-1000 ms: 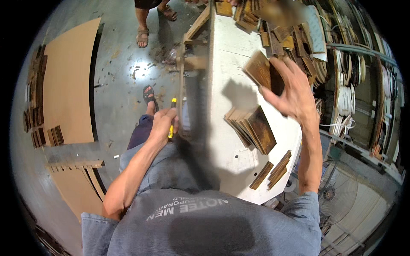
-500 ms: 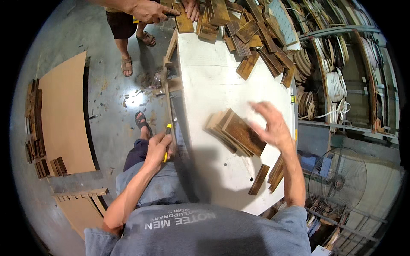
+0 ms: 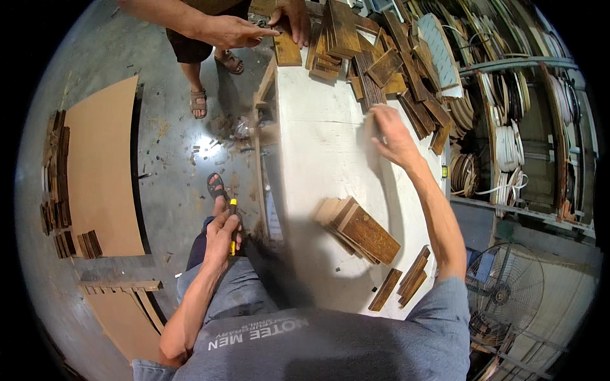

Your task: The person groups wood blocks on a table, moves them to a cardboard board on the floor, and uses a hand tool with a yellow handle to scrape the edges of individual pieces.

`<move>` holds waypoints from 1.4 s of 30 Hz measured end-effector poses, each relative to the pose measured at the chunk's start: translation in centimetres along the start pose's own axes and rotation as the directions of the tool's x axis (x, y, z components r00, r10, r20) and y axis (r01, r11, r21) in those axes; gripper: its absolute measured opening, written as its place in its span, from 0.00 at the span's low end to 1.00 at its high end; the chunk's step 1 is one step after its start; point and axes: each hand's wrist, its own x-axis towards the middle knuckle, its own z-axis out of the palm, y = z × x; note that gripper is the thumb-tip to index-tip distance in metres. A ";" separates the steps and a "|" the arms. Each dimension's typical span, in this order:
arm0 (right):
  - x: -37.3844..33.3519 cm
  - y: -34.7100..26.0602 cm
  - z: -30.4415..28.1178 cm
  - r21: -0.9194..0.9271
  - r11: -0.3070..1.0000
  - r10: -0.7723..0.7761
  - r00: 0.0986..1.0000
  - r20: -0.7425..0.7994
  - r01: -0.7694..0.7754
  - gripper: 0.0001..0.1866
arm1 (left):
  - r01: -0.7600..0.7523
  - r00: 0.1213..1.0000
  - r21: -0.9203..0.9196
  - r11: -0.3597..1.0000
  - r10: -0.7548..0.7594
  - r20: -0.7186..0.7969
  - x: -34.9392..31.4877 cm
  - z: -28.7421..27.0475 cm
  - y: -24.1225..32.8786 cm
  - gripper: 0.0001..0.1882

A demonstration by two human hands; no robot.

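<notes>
My left hand [image 3: 222, 233] is closed around a yellow-and-black utility knife [image 3: 233, 208], held upright beside the table's left edge. Out over the white tabletop [image 3: 311, 133], my right hand [image 3: 394, 138] is at the near side of a heap of dark brown wooden pieces [image 3: 384, 66]. Its fingers curl around a short wooden piece [image 3: 369, 129], smeared by motion and mostly covered by the hand. Closer to me lies a leaning stack of wooden pieces [image 3: 367, 230], with several narrow strips [image 3: 414, 277] to its right.
Across the table, a co-worker's hands [image 3: 238, 30] rest by a wooden piece [image 3: 288, 49]. A large tan board [image 3: 101, 171] lies on the floor at left. To the right stand a rack of coiled edging strips [image 3: 508, 143] and a caged fan [image 3: 502, 292].
My right hand has moved from beside the near stack to the far heap and closed on a piece there. My left hand has dropped slightly with the knife.
</notes>
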 end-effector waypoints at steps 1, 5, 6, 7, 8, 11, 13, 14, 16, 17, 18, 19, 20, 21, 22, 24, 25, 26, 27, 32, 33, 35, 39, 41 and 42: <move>-0.3 -1.4 -2.2 0.271 0.952 0.167 0.983 -0.082 -0.140 0.27 | 0.002 1.000 0.002 1.000 -0.002 0.005 0.3 0.1 0.0 0.11; -2.2 -2.9 -7.0 0.997 -0.025 0.540 0.840 -0.048 0.073 0.30 | -0.019 0.995 -0.014 1.000 0.021 0.096 1.1 0.5 0.2 0.16; -2.8 -3.1 -6.5 0.967 -0.205 0.614 0.790 0.006 0.152 0.33 | -0.021 0.994 -0.038 0.999 0.025 0.111 1.1 0.8 0.2 0.16; -3.2 -3.4 -6.5 0.940 -0.272 0.599 0.800 -0.003 0.207 0.33 | -0.022 0.991 -0.063 0.998 0.030 0.131 1.1 1.5 0.5 0.15; -3.3 -3.8 -6.4 0.904 -0.339 0.584 0.811 -0.013 0.258 0.34 | -0.036 0.986 -0.066 0.997 0.046 0.160 1.1 2.1 0.9 0.16; -3.5 -4.9 -5.8 0.863 -0.416 0.594 0.804 0.020 0.287 0.35 | -0.087 0.974 -0.097 0.991 0.106 0.202 0.0 4.1 3.2 0.15; -3.7 -5.3 -5.3 0.836 -0.462 0.583 0.812 0.035 0.296 0.35 | -0.120 0.964 -0.083 0.989 0.136 0.227 0.2 4.5 3.7 0.16; -3.7 -5.4 -5.0 0.813 -0.494 0.574 0.818 0.039 0.307 0.35 | -0.136 0.959 -0.075 0.988 0.150 0.239 0.1 4.6 3.8 0.16; -3.8 -5.9 -4.7 0.762 -0.558 0.555 0.831 0.047 0.329 0.35 | -0.155 0.954 -0.087 0.984 0.172 0.246 -0.4 5.0 4.3 0.16; -3.7 -6.5 -4.9 0.776 -0.540 0.596 0.799 0.080 0.325 0.34 | -0.165 0.951 -0.091 0.982 0.183 0.249 -0.7 5.0 4.5 0.16; -3.8 -6.7 -4.7 0.713 -0.614 0.560 0.824 0.091 0.339 0.34 | -0.168 0.952 -0.090 0.982 0.185 0.245 -0.9 5.0 4.5 0.15; -3.9 -6.8 -4.6 0.643 -0.682 0.523 0.847 0.095 0.348 0.33 | -0.172 0.951 -0.089 0.981 0.189 0.243 -1.1 5.0 4.5 0.15; -4.1 -6.9 -4.5 0.569 -0.743 0.485 0.869 0.095 0.352 0.33 | -0.176 0.951 -0.088 0.980 0.193 0.241 -1.3 5.1 4.5 0.15; -4.3 -7.2 -4.4 0.588 -0.723 0.525 0.842 0.125 0.363 0.33 | -0.177 0.949 -0.071 0.982 0.189 0.251 -1.4 5.0 4.3 0.15; -4.5 -7.4 -4.4 0.615 -0.706 0.508 0.856 0.095 0.351 0.33 | -0.177 0.948 -0.051 0.983 0.185 0.260 -1.4 4.8 4.1 0.14; -5.0 -7.4 -4.3 0.668 -0.666 0.475 0.879 0.036 0.332 0.33 | -0.172 0.948 -0.020 0.985 0.171 0.270 -1.7 4.7 3.8 0.15; -5.3 -7.8 -4.7 0.725 -0.611 0.501 0.864 0.041 0.319 0.34 | -0.161 0.948 -0.009 0.987 0.157 0.276 -1.9 4.9 3.6 0.15; -5.6 -8.2 -5.1 0.717 -0.619 0.485 0.874 0.027 0.322 0.35 | -0.150 0.948 0.003 0.989 0.143 0.283 -2.2 5.0 3.5 0.16; -5.8 -8.6 -5.5 0.708 -0.627 0.470 0.883 0.011 0.325 0.35 | -0.136 0.952 -0.006 0.991 0.132 0.276 -2.3 5.1 3.4 0.16; -6.6 -10.3 -7.1 0.572 -0.751 0.317 0.940 -0.126 0.330 0.38 | -0.108 0.959 0.051 0.993 0.090 0.268 -2.6 5.3 2.5 0.18; -6.8 -10.6 -7.1 0.587 -0.729 0.346 0.929 -0.130 0.353 0.38 | -0.101 0.959 0.016 0.995 0.093 0.269 -3.1 5.7 2.6 0.18; -7.6 -10.1 -6.8 0.594 -0.719 0.340 0.928 -0.150 0.360 0.39 | -0.130 0.953 0.056 0.990 0.109 0.284 -2.8 5.6 1.9 0.19; -9.0 -10.6 -7.0 0.611 -0.704 0.325 0.929 -0.176 0.362 0.38 | -0.162 0.946 0.120 0.980 0.119 0.303 -3.2 5.7 1.5 0.24; -10.0 -11.1 -7.4 0.587 -0.730 0.343 0.930 -0.131 0.351 0.38 | -0.189 0.945 0.181 0.965 0.128 0.302 -3.4 5.5 1.3 0.25; -10.7 -11.2 -7.5 0.569 -0.748 0.337 0.934 -0.116 0.340 0.37 | -0.205 0.944 0.224 0.953 0.131 0.304 -3.2 5.3 1.0 0.26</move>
